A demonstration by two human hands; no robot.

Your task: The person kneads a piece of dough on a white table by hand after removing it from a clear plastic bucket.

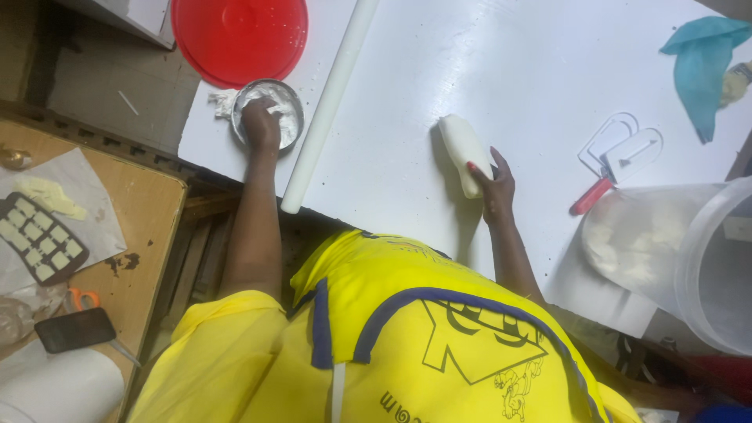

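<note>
Dough: a white roll (464, 153) lies on the white board (533, 70), its near end under the right hand's fingertips.
Right hand: it (496, 188) rests against the roll's lower end, fingers curled on it.
Left hand: it (261, 124) dips into a small metal bowl (283, 98) of white powder, fingers bunched; whether they pinch any, I cannot tell.
Rolling pin: the long white pin (329, 98) lies just right of the bowl, between both hands.
Red lid: it (239, 35) sits just beyond the bowl.
</note>
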